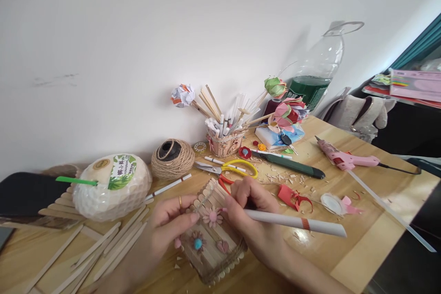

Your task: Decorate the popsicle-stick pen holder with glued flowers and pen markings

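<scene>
My left hand [172, 223] grips the upper left side of a small wooden box made of craft sticks [210, 262], with thumb on its front and a ring on one finger. On that face are a pale pink flower [212, 216], a flower with a blue centre [197, 243] and a pink heart shape [223, 246]. My right hand [253, 206] is closed around a white marker pen [292, 220] with an orange band. The pen's pinkish tip points at the pale pink flower; whether it touches cannot be made out.
Loose craft sticks [103, 252] and a wrapped coconut [113, 188] lie left. Behind stand twine [173, 158], yellow-handled scissors [241, 165] and a pen basket [225, 142]. Rightward are a green craft knife [292, 165], red scraps [292, 196], a glue gun [344, 156] and a large bottle [313, 73].
</scene>
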`<state>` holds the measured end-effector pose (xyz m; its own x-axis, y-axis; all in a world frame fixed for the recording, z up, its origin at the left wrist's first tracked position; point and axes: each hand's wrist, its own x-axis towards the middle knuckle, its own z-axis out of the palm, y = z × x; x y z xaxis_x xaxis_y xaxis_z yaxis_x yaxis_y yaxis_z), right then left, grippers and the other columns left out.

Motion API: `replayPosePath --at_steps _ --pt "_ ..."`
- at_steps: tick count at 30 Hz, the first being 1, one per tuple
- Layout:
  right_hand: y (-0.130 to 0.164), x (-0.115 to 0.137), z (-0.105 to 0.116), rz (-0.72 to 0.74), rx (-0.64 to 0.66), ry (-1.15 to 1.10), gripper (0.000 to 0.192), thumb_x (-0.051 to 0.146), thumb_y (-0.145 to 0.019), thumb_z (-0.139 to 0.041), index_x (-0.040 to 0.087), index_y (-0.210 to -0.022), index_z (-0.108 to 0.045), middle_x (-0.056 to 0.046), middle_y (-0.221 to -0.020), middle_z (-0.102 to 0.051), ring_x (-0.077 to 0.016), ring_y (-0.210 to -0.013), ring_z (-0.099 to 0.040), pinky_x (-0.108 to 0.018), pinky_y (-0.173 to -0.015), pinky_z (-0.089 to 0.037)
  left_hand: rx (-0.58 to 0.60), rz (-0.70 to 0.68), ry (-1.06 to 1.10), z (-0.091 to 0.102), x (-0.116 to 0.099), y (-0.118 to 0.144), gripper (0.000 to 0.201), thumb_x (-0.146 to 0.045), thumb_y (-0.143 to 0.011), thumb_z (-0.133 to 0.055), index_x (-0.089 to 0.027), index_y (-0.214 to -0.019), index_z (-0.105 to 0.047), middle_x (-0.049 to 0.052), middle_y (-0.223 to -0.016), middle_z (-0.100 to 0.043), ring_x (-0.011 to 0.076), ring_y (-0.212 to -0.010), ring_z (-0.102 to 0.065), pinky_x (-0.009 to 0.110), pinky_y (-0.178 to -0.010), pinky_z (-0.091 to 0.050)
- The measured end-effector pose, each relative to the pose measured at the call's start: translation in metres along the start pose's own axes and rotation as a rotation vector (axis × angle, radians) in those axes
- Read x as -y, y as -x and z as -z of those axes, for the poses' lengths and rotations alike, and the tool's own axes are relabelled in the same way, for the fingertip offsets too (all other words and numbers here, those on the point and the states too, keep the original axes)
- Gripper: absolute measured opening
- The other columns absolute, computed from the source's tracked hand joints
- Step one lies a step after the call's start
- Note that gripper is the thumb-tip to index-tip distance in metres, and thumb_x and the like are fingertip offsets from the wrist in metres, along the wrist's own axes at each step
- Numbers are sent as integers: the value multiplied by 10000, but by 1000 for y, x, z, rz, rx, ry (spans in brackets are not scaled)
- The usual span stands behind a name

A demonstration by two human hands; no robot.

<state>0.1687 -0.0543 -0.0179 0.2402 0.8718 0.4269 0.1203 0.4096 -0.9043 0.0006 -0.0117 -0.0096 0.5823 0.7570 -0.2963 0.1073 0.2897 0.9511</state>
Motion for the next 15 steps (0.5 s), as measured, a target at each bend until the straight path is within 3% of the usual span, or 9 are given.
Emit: replayPosePath --at_steps 9,15 --pt "-1 5 -1 -15 66 -29 301 153 -789 -536 211 -582 -325 61 -541 -375 -76 -465 -314 -203 -419 -261 -9 -11 15 -1 -3 0 258 -335 -742 -617 -158 -901 -716 34 -683 -636 94 -527 -432 170 -434 -286" --pt "0 1 -1 -45 5 -83 290 178 -815 -500 210 -592 -317 63 -546 -342 -89 -493 -293 -207 -444 -260 -18 1 24 -2 -3 1 256 -336 -728 -630 -159 -889 -719 34 -697 -646 90 -524 -442 165 -431 -287"
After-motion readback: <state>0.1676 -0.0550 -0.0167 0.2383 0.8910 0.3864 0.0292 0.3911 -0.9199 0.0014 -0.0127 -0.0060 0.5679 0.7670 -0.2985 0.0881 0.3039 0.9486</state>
